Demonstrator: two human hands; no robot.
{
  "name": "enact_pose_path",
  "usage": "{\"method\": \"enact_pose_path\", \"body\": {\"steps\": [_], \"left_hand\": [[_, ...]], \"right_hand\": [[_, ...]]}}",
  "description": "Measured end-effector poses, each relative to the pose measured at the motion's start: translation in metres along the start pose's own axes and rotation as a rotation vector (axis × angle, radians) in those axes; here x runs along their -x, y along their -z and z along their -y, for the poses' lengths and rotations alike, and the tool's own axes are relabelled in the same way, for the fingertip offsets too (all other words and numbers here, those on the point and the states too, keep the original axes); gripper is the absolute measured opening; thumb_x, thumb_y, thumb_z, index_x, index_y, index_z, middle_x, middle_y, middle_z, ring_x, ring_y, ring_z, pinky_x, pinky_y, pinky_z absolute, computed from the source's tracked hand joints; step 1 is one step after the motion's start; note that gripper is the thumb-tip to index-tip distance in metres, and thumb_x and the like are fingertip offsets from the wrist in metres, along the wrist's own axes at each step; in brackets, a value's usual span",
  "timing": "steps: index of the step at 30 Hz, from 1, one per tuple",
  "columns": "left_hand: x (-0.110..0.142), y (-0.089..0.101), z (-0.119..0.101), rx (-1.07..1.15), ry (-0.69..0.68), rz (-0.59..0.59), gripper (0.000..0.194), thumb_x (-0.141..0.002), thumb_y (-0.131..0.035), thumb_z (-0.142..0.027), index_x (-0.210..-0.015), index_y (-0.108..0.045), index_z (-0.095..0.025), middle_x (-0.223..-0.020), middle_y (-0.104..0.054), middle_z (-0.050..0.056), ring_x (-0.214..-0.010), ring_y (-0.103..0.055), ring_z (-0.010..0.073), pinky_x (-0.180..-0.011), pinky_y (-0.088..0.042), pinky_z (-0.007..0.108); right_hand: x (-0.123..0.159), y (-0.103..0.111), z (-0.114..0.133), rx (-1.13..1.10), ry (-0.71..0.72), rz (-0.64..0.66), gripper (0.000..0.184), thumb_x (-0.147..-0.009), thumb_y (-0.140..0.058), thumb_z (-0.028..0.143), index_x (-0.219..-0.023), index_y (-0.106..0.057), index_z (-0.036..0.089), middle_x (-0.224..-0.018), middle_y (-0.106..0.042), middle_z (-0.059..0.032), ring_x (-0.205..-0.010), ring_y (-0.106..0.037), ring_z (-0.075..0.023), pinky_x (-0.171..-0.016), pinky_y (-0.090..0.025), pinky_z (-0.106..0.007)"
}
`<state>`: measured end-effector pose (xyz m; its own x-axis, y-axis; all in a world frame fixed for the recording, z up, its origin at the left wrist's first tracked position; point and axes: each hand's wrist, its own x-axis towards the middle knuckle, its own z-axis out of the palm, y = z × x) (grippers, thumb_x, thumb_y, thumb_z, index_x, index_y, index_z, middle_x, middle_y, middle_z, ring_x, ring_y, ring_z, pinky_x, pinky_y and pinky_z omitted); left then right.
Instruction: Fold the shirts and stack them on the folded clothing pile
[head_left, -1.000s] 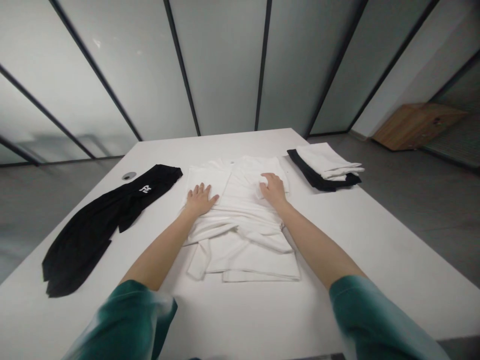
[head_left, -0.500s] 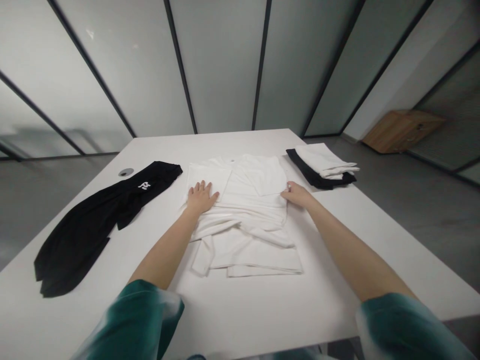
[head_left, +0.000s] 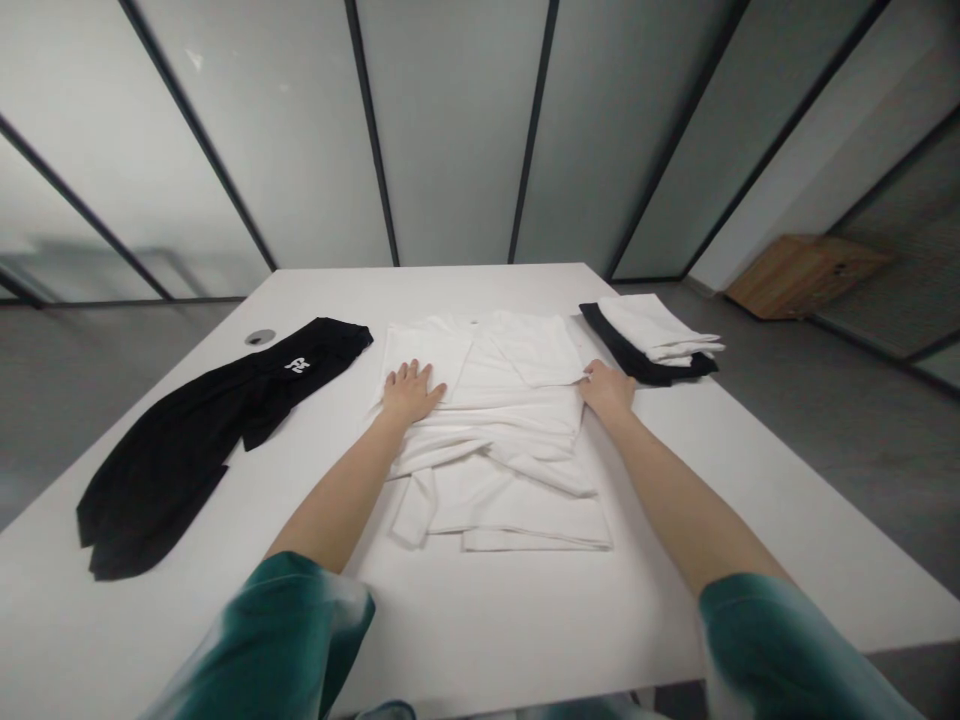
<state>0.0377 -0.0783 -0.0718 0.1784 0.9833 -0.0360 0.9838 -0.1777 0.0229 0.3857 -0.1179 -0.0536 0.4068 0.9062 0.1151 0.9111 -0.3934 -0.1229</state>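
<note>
The left hand is lying flat, fingers spread, on a folded white shirt on the table. The right hand is touching the shirt's edge, and I can't tell whether it's gripping.

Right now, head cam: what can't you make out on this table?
Head view: the white garment under the left hand and right hand; the hands hide the cloth beneath them.
Head view: whether the right hand's fingers grip the cloth or only rest on it; white on white, too small.
Head view: the black cloth under the folded white cloth; mostly hidden by it.
Head view: the white print on the black garment; too small to read.
</note>
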Motion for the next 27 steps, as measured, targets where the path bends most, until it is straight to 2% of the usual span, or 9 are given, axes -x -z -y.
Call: {"method": "enact_pose_path", "body": {"steps": [4, 9, 12, 14, 16, 18, 20, 23, 27], "left_hand": [[-0.002, -0.001, 0.001, 0.012, 0.001, -0.006, 0.071, -0.097, -0.027, -0.060, -0.155, -0.035, -0.019, -0.164, -0.027, 0.013, -0.150, -0.025, 0.0316, -0.120, -0.023, 0.048], [-0.003, -0.001, 0.001, 0.032, 0.003, -0.001, 0.071, -0.097, -0.027, -0.060, -0.155, -0.034, -0.020, -0.164, -0.026, 0.012, -0.150, -0.025, 0.0319, -0.120, -0.023, 0.049], [-0.003, -0.001, 0.001, 0.024, 0.000, -0.005, 0.071, -0.097, -0.027, -0.060, -0.155, -0.034, -0.020, -0.164, -0.026, 0.013, -0.150, -0.025, 0.0318, -0.120, -0.023, 0.049], [-0.003, -0.001, 0.001, 0.016, 0.001, -0.010, 0.070, -0.097, -0.026, -0.059, -0.155, -0.034, -0.020, -0.164, -0.027, 0.013, -0.150, -0.025, 0.0320, -0.120, -0.023, 0.049], [-0.002, -0.001, 0.001, 0.008, 0.002, -0.007, 0.070, -0.098, -0.026, -0.059, -0.155, -0.034, -0.019, -0.164, -0.027, 0.014, -0.150, -0.025, 0.0323, -0.120, -0.023, 0.050], [-0.001, 0.000, 0.000, 0.003, 0.001, 0.004, 0.070, -0.098, -0.025, -0.058, -0.155, -0.034, -0.019, -0.164, -0.026, 0.014, -0.150, -0.024, 0.0324, -0.120, -0.023, 0.050], [0.000, 0.002, 0.000, -0.003, 0.006, 0.018, 0.070, -0.098, -0.024, -0.058, -0.156, -0.033, -0.019, -0.164, -0.025, 0.013, -0.151, -0.023, 0.0319, -0.120, -0.023, 0.049], [0.000, 0.002, 0.000, -0.012, 0.009, 0.020, 0.071, -0.098, -0.023, -0.059, -0.156, -0.032, -0.019, -0.164, -0.025, 0.012, -0.151, -0.023, 0.0312, -0.120, -0.022, 0.049], [-0.001, 0.000, 0.001, -0.022, 0.011, 0.022, 0.071, -0.098, -0.023, -0.060, -0.156, -0.031, -0.020, -0.165, -0.024, 0.012, -0.151, -0.023, 0.0312, -0.120, -0.023, 0.049]], "right_hand": [[0.001, -0.003, -0.003, 0.045, 0.039, -0.029, 0.033, -0.087, -0.048, 0.017, -0.115, -0.063, 0.015, -0.100, -0.072, -0.0173, -0.103, -0.065, -0.0321, -0.090, -0.041, -0.044], [-0.011, -0.013, -0.022, -0.049, 0.163, -0.011, 0.031, -0.083, -0.052, 0.017, -0.112, -0.064, 0.014, -0.109, -0.070, -0.0167, -0.104, -0.064, -0.0291, -0.086, -0.046, -0.036], [-0.025, -0.013, -0.038, -0.154, 0.156, 0.069, 0.030, -0.081, -0.060, 0.027, -0.108, -0.067, 0.015, -0.110, -0.070, -0.0149, -0.100, -0.064, -0.0281, -0.084, -0.049, -0.035], [-0.032, -0.009, -0.041, -0.257, 0.196, 0.021, 0.035, -0.082, -0.060, 0.033, -0.111, -0.067, 0.016, -0.114, -0.069, -0.0139, -0.101, -0.064, -0.0280, -0.085, -0.050, -0.037], [-0.034, -0.005, -0.032, -0.346, 0.303, -0.075, 0.038, -0.086, -0.054, 0.037, -0.116, -0.066, 0.016, -0.118, -0.068, -0.0145, -0.106, -0.063, -0.0278, -0.089, -0.050, -0.038], [-0.029, -0.004, -0.013, -0.359, 0.422, -0.103, 0.041, -0.091, -0.047, 0.038, -0.120, -0.065, 0.015, -0.122, -0.067, -0.0156, -0.112, -0.061, -0.0278, -0.096, -0.048, -0.039], [-0.020, -0.008, 0.011, -0.283, 0.503, -0.052, 0.046, -0.094, -0.043, 0.041, -0.127, -0.063, 0.015, -0.131, -0.063, -0.0163, -0.121, -0.058, -0.0288, -0.103, -0.043, -0.042], [-0.004, -0.019, 0.043, -0.090, 0.513, 0.050, 0.056, -0.097, -0.040, 0.047, -0.143, -0.051, 0.017, -0.152, -0.046, -0.0165, -0.138, -0.044, -0.0328, -0.112, -0.034, -0.049], [0.009, -0.028, 0.057, 0.065, 0.492, 0.151, 0.062, -0.099, -0.034, 0.053, -0.151, -0.042, 0.021, -0.160, -0.034, -0.0147, -0.146, -0.033, -0.0331, -0.114, -0.030, -0.051]]}}
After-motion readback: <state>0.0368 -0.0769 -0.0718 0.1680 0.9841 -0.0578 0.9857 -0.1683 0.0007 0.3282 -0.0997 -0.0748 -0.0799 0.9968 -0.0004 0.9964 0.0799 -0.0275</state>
